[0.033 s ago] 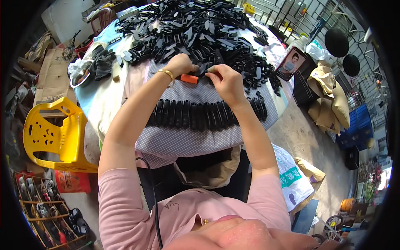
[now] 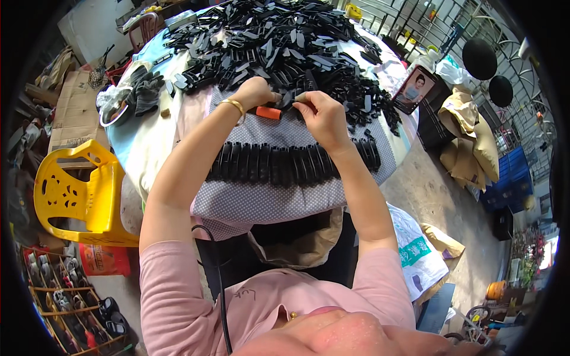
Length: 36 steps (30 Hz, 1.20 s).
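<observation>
Both my hands meet at the front edge of a large pile of black plastic pieces [image 2: 267, 41]. Between my fingertips is a small dark piece [image 2: 287, 98], mostly covered by the fingers. My left hand [image 2: 255, 92] pinches it from one side; my right hand [image 2: 325, 115] grips its other side with thumb and forefinger. Just below the left fingers an orange object [image 2: 269, 113], short and rounded like a handle, lies on the dotted cloth. Nearer to me, a tight row of black curved parts [image 2: 273, 164] stretches across the cloth.
The round table's dotted cloth [image 2: 249, 204] hangs over its near edge. A phone [image 2: 414, 90] stands at the right, and dark gloves [image 2: 147, 89] lie at the left. A yellow plastic chair [image 2: 101, 190] is left of the table; an open brown sack [image 2: 297, 246] sits below its near edge.
</observation>
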Available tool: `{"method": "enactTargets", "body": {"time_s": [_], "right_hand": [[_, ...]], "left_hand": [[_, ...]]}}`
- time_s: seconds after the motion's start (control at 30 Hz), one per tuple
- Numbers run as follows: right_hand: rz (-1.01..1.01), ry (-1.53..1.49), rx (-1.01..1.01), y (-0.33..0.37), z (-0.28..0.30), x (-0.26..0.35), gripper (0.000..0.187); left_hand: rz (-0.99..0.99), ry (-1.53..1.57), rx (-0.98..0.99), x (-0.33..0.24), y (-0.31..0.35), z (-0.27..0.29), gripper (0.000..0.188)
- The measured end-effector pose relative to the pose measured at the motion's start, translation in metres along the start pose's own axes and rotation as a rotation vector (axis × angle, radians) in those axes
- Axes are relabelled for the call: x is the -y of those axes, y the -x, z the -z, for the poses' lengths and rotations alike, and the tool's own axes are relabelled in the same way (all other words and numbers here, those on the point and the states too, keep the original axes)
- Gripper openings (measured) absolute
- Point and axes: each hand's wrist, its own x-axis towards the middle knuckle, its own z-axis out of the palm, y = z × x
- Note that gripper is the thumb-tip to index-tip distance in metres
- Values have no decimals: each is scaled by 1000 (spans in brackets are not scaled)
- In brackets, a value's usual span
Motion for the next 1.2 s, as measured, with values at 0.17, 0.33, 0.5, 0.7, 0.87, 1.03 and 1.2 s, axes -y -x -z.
{"method": "enactTargets", "body": {"time_s": [0.17,0.33,0.5,0.7,0.87,1.03,1.2], "right_hand": [[-42,-104,-131,-1,13,5,10],[0,-235,-224,-1,14,25,11],[187,-145,-219,0,9,32,10],[317,-13,-192,2,6,35,13],[401,102,-127,2,6,37,15],[366,47,-8,2,4,41,19],[332,-29,102,4,3,45,31]], "left_hand": [[-17,729,-96,-4,30,17,21],[-102,1722,232,-23,97,6,27],[-231,1825,320,-31,132,-5,35],[-214,1768,257,-32,141,-9,38],[-230,1640,141,-36,146,-9,37],[-239,1539,49,-35,147,-8,36],[-230,1484,-10,-34,148,-8,36]]}}
